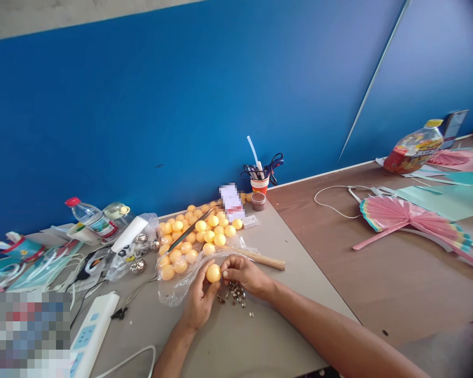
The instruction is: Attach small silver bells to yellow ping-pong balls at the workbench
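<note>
An orange ping-pong ball is held between the thumb and fingers of my left hand. Close to the ball's right side, the fingers of my right hand are pinched together; what they hold, if anything, is too small to make out. Beneath the hands lies a small pile of shiny rhinestones, with a few loose ones around it. Behind them, many more orange balls sit in and around a clear plastic bag, with dark tweezers resting across them.
A wooden stick lies right of the balls. At the back stand a paper cup of tools and a small jar. Glittering balls, a bottle and a power strip are left; a pink paper fan is right.
</note>
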The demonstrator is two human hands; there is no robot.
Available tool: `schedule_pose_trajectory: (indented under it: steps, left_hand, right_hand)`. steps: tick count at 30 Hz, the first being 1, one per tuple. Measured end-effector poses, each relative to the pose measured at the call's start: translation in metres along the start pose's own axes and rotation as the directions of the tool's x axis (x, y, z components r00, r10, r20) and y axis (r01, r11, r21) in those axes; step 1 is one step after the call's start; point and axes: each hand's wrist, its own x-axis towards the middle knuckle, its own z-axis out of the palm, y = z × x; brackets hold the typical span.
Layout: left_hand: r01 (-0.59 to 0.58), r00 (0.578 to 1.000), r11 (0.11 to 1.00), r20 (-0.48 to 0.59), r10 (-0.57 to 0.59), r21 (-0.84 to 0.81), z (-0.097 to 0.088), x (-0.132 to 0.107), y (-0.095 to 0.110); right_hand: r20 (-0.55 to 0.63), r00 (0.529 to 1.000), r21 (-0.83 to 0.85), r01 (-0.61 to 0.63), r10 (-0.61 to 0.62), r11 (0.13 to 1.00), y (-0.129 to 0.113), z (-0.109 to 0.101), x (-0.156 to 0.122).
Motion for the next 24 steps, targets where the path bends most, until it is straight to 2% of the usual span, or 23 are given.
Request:
schedule_pose_trajectory:
  steps: [24]
  left_hand:
    - [-0.201, 0.978, 0.956, -0.007, 0.207, 0.212, 0.003, -0.007, -0.019]
  right_hand:
    - [-0.021, 0.999, -0.176, -0.035, 0.032, 0.984, 0.0, -0.002, 0.001]
